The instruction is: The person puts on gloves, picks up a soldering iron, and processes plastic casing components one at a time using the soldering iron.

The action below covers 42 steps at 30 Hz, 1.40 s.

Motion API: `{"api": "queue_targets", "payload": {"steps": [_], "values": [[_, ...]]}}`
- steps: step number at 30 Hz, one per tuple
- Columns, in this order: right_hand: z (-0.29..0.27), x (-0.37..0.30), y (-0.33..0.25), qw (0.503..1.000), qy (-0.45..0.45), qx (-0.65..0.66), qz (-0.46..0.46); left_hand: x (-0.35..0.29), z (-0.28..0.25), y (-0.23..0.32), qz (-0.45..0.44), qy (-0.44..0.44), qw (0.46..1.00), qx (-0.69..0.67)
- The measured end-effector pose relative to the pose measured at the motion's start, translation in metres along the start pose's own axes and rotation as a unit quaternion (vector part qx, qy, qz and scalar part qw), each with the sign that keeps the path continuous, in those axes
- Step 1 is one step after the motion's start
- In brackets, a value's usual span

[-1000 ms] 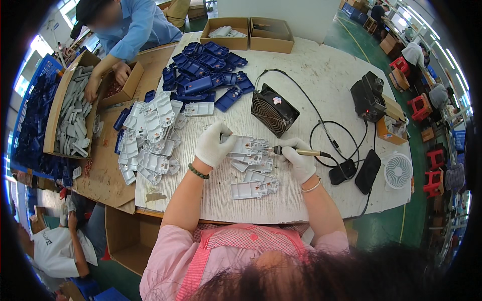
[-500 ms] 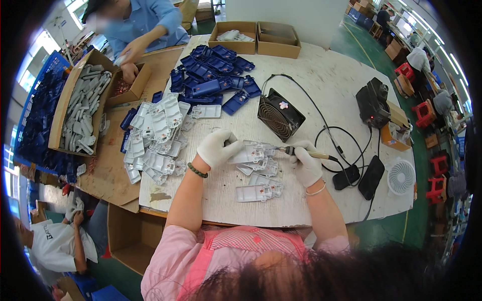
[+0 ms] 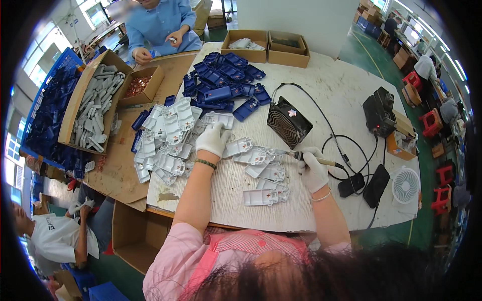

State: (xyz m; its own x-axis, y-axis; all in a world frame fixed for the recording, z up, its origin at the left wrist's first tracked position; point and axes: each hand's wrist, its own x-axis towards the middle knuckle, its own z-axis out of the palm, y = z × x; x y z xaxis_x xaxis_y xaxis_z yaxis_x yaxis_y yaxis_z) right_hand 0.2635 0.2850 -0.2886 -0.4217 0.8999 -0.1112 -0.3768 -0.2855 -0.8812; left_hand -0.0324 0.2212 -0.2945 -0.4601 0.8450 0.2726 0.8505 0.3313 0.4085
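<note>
Beside the large heap of white plastic shells [image 3: 173, 123], my gloved left hand [image 3: 213, 140] reaches forward with its fingers extended. Its fingertips are at a white shell [image 3: 219, 119] on the heap's right edge; whether they touch it is unclear. My gloved right hand [image 3: 314, 172] is closed around a soldering iron [image 3: 325, 161], its tip pointing left over a small group of white shells [image 3: 271, 171]. One separate white shell [image 3: 237, 147] lies between my hands. Another small stack of shells [image 3: 261, 196] sits nearer to me.
Blue shells [image 3: 221, 80] are heaped farther back, next to a black fan [image 3: 290, 123]. Cables run right to a black soldering station [image 3: 379, 113] and a small white fan [image 3: 404, 185]. A carton of grey parts [image 3: 95, 108] stands left. A co-worker [image 3: 160, 30] sits opposite.
My left hand has let go of a white shell and moved up toward the heap. The iron stays in my right hand. The co-worker's hands have come out of the small box.
</note>
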Motion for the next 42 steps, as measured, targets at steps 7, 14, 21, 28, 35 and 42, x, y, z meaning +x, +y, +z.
{"api": "queue_targets", "payload": {"steps": [7,14,21,28,35,42], "values": [[0.001,-0.001,-0.001,1.0,0.001,0.007,-0.004,-0.005,-0.009,0.018,0.031,-0.034,0.999,0.018],[0.003,-0.001,-0.003,1.0,0.007,0.009,0.004,-0.01,-0.01,0.022,0.091,-0.004,0.996,0.028],[0.002,-0.001,-0.002,1.0,-0.005,0.005,0.0,-0.008,-0.003,0.026,-0.024,-0.045,0.985,-0.164],[0.001,-0.001,0.0,1.0,0.007,0.009,-0.001,-0.008,0.003,0.024,0.029,0.077,0.971,-0.226],[-0.001,-0.002,0.0,1.0,0.01,0.004,-0.003,-0.022,-0.009,0.052,0.06,-0.017,0.949,-0.308],[0.009,-0.004,-0.004,0.997,0.007,-0.071,-0.01,-0.029,-0.004,0.059,0.103,-0.053,0.952,-0.283]]}}
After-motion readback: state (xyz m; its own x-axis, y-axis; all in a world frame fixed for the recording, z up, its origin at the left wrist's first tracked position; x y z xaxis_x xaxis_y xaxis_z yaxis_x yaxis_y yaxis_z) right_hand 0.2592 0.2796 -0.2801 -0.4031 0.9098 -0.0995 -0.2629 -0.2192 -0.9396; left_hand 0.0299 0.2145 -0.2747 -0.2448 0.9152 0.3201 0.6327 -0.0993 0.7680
